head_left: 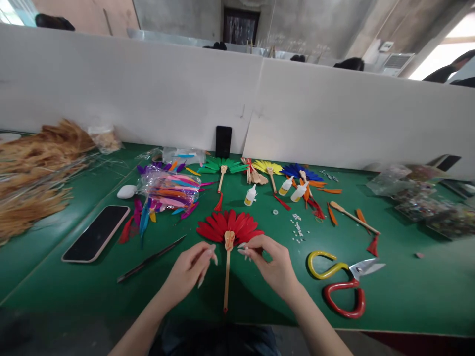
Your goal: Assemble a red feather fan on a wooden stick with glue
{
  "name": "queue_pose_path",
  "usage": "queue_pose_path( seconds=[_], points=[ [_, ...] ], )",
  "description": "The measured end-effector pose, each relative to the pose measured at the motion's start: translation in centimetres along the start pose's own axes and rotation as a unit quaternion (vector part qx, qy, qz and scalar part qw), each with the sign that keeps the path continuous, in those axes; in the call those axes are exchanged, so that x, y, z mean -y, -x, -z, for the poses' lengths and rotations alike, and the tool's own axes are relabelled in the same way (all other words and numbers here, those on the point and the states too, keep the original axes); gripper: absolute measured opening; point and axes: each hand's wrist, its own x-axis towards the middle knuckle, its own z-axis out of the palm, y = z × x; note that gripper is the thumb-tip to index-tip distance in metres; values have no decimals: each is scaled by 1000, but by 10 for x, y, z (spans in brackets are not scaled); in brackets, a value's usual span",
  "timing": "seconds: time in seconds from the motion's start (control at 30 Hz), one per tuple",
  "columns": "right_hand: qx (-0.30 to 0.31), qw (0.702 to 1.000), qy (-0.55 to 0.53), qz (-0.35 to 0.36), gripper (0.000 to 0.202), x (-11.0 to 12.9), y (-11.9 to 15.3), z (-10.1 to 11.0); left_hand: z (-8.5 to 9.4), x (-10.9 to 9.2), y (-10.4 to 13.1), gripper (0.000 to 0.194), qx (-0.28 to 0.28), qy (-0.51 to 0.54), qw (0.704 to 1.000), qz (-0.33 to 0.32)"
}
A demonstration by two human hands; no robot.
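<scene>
A red feather fan [230, 225] lies on the green table, its wooden handle pointing down toward the person. Left of the handle, my left hand [195, 267] has thumb and index finger pressed together; anything between them is too small to make out. My right hand [269, 257] pinches beside the fan's right edge, with a tiny whitish thing at its fingertips that I cannot identify. Small white beads [298, 230] are scattered right of the fan. Behind it stand a glue bottle [250, 196] and two more bottles [286, 186].
Scissors [352, 277] lie at the right, tweezers [150, 259] and a phone [97, 235] at the left. Green [224, 166], yellow [267, 168] and blue [302, 173] fans lie behind, near bagged feathers [170, 189]. A white partition [178, 89] bounds the back.
</scene>
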Motion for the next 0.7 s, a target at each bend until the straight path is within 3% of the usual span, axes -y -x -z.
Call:
queue_pose_path(
  seconds=[0.1, 0.27, 0.43, 0.7],
  points=[
    [52, 986, 91, 131, 10, 8, -3, 4, -5, -33, -4, 39, 64, 23, 998, -15],
    [137, 963, 143, 184, 15, 18, -10, 14, -6, -65, -15, 42, 163, 28, 986, -13],
    [155, 951, 176, 201, 25, 23, -15, 15, -8, -67, -20, 40, 192, 19, 981, -13],
    [112, 950, 196, 218, 28, 12, -13, 9, -18, -61, -19, 39, 217, 147, 965, 29]
  ],
)
